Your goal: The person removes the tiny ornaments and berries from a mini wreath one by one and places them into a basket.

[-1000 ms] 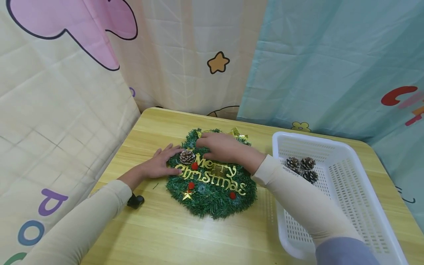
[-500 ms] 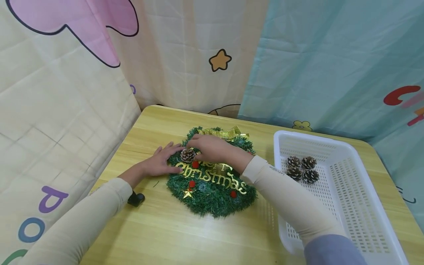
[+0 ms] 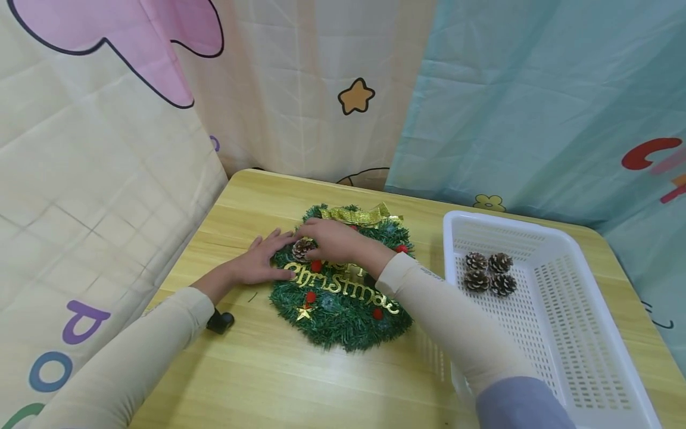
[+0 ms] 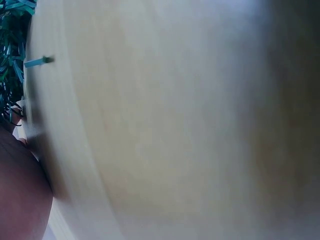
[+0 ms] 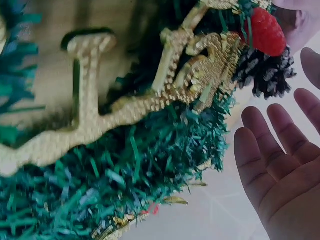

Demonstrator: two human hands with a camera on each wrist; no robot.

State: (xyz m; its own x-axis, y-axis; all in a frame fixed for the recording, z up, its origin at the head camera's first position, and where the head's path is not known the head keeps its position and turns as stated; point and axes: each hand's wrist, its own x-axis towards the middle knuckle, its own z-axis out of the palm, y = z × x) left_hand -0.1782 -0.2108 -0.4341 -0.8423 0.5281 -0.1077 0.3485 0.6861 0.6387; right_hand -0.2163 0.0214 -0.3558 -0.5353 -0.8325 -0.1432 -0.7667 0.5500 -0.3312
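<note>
At the far left of the frame, a pale curtain (image 3: 123, 179) printed with coloured letters hangs beside the tabletop (image 3: 300, 387). Your cream left sleeve (image 3: 139, 351) rises from the lower left, a small black object (image 3: 221, 322) showing just beside its cuff. Your left hand (image 3: 259, 262), left of centre, rests with fingers spread and straight against the left edge of a Christmas wreath (image 3: 343, 325), gripping nothing. Just below that hand, a small green sprig (image 3: 253, 297) lies on the tabletop; the left wrist camera catches it near the foliage.

The wreath lies in the middle of the frame. A frosted pine cone (image 3: 301, 250) sits on its upper-left part with a red ball (image 3: 317, 266) just beside it and a gold star (image 3: 303, 313) lower down. Gold lettering (image 3: 332, 285) crosses the centre, its upper word partly hidden by your right hand (image 3: 333, 239), while a gold ribbon (image 3: 356, 215) lies along the top.

That hand reaches in from the right, thumb and fingers about the pine cone. In the right wrist view the fingers are relaxed and parted, a gap showing between them and the pine cone, with nothing held.

Your right sleeve (image 3: 455, 316) slants toward the lower right, partly covering a white basket (image 3: 517, 222). Four more pine cones (image 3: 477, 280) cluster inside, toward its upper left.
</note>
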